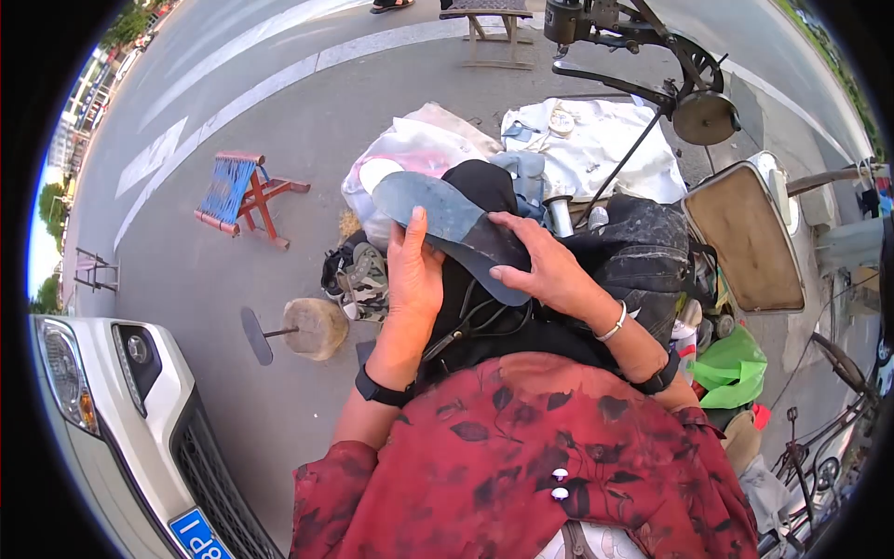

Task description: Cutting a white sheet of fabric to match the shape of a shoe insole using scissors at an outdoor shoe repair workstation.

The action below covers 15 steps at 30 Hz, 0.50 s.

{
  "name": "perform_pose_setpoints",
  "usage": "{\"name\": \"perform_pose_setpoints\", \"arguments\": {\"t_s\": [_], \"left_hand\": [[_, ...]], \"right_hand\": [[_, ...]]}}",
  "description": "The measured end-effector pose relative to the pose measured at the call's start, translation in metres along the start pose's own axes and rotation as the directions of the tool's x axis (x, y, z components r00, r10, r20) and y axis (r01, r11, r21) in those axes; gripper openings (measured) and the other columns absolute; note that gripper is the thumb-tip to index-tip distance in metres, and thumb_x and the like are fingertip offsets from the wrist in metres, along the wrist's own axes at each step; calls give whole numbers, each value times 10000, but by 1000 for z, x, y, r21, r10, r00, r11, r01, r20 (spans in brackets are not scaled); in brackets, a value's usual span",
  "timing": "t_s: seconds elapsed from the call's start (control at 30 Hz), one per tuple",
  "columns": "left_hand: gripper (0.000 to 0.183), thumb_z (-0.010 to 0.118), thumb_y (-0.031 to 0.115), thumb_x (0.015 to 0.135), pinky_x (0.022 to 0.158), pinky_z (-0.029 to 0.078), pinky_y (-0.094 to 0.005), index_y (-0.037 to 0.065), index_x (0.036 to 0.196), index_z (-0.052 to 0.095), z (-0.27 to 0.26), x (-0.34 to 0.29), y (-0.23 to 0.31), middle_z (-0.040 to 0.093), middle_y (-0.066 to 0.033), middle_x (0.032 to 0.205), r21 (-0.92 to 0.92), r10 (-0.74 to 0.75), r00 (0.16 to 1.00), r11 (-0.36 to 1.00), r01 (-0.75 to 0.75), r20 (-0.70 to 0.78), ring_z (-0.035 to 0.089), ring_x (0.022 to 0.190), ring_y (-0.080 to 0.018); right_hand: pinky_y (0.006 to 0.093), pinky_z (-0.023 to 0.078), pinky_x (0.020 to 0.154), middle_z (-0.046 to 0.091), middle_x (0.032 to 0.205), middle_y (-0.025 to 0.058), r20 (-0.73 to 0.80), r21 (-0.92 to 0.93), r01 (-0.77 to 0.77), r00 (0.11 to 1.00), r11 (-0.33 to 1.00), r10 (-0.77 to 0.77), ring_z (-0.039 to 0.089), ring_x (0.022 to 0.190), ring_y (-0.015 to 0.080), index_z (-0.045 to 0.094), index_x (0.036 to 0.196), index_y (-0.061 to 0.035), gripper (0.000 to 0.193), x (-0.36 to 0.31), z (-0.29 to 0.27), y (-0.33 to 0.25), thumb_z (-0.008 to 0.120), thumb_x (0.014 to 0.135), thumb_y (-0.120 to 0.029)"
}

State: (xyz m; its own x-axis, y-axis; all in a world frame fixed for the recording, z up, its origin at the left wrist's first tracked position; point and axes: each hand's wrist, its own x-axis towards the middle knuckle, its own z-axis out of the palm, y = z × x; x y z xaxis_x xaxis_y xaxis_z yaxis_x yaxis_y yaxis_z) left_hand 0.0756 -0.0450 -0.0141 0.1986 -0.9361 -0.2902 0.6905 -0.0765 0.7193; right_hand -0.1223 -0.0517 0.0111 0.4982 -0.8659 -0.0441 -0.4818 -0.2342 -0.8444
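Single fisheye view from the head, downward and forward, close above the left hand (416, 275) and right hand (551, 268)

Insole (428, 207), centre: matt, slightly scuffed. Sewing machine (670, 96), upper right: dark metal. Car (166, 419), lower left: smooth, glossy paint. Green bag (731, 368), right: thin, crinkled plastic.
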Motion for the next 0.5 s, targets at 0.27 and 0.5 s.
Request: {"name": "perform_pose_setpoints", "arguments": {"t_s": [0.27,0.5], "left_hand": [[620,671,239,861,880,451,-449,133,1349,303,-4,-22,1,477,-69,1280,41,-56,997,997,58,-54,534,1108,-233],[346,671,147,848,856,491,-427,46,1132,501,-41,-15,-14,637,-60,1044,189,-110,988,973,129,-110,621,976,-203]], "right_hand": [[329,315,1053,469,1330,141,-92,424,-69,989,903,118,433,1260,225,415,1346,-12,592,-23,-19,17,620,820,-191],[313,376,990,476,1301,91,-180,484,-138,951,864,253,477,1152,185,401,1369,-33,626,-56,-36,22,631,811,-201]]}}
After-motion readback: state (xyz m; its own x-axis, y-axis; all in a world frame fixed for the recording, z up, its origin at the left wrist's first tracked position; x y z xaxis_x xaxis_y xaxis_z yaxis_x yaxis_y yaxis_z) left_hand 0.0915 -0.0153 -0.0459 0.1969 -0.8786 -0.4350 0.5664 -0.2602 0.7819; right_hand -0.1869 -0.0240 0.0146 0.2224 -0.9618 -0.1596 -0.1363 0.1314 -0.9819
